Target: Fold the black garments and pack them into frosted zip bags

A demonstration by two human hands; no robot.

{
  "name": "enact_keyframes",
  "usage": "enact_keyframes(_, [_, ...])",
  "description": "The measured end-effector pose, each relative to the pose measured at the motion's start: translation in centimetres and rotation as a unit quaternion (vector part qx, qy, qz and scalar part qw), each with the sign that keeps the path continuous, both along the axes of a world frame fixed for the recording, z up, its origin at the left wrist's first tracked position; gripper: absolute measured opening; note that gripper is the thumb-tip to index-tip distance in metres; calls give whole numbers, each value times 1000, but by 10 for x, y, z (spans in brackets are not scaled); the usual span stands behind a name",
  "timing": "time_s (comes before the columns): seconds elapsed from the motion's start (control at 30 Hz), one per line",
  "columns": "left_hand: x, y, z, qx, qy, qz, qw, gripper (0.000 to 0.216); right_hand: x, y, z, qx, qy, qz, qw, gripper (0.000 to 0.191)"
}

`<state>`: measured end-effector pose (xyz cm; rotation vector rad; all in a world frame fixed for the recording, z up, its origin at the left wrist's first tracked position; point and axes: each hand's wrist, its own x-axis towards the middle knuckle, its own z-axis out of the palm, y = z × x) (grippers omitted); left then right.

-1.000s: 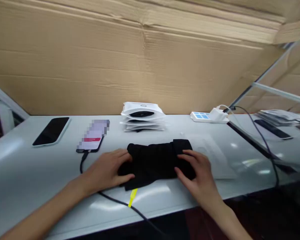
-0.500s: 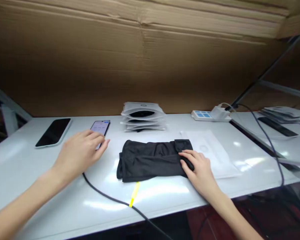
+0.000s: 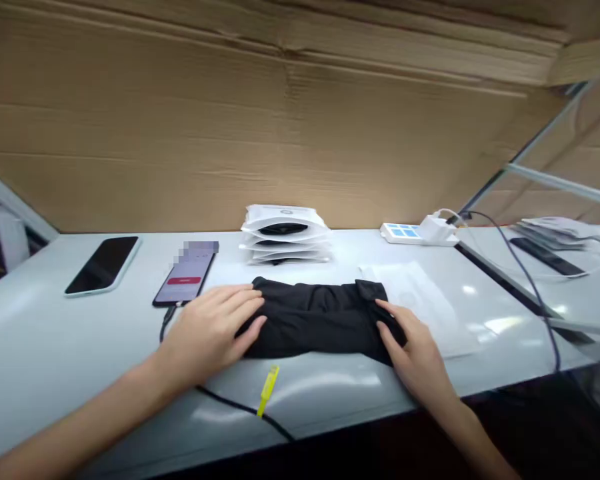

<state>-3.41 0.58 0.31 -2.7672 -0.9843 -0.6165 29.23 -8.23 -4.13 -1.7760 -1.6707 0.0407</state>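
A folded black cloth (image 3: 317,320) lies on the white table (image 3: 40,347) in front of me. My left hand (image 3: 213,330) rests on its left end with fingers stretched out flat. My right hand (image 3: 413,343) presses on its right end, fingers extended over the folded edge. A clear plastic bag (image 3: 420,300) lies flat just right of the cloth. Behind the cloth stands a stack of white packets (image 3: 285,233).
A lit phone (image 3: 186,279) with a black cable (image 3: 230,400) carrying a yellow tag (image 3: 269,387) lies left of the cloth, and a dark phone (image 3: 103,263) farther left. A power strip with charger (image 3: 420,231) sits at back right. Cardboard (image 3: 280,120) walls the back.
My left hand came back from the lit phone and settled on the cloth's left end. My right hand slid slightly right along the cloth's right end.
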Motion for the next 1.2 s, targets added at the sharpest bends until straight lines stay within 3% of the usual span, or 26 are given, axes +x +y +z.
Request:
enact_keyframes(0.1, [22,-9,-7,-68,60,-59,994,42,18,-3,5,7,52,-77,996,43])
enact_keyframes(0.27, [22,-3,-17,-145,100,-37,984,41,62,-8,18,-23,60,-175,983,50])
enact_keyframes(0.4, [8,2,-16,-161,90,-24,983,43,69,-12,23,-33,7,-126,991,39])
enact_keyframes(0.53, [-4,3,-18,-170,82,-3,982,43,70,-7,10,-83,-26,-38,995,42])
enact_keyframes(0.67, [-13,2,-19,-189,47,13,981,40,86,5,-4,-107,-42,-92,989,48])
enact_keyframes(0.8, [-15,5,-12,-246,-16,37,968,31,83,11,6,-100,-32,-104,989,47])
enact_keyframes(0.9, [-11,9,-5,-291,-50,56,954,30,55,8,22,-60,-18,-36,997,45])
enact_keyframes(1.0, [-7,6,7,-308,-64,25,949,19,20,1,37,-53,-23,82,995,39])
enact_keyframes(1.1, [-6,-9,21,-312,-61,-53,947,19,-6,-3,48,-85,-31,151,984,38])
enact_keyframes(1.2, [-9,-30,32,-360,-12,-111,926,20,-19,-3,53,-158,-29,202,966,58])
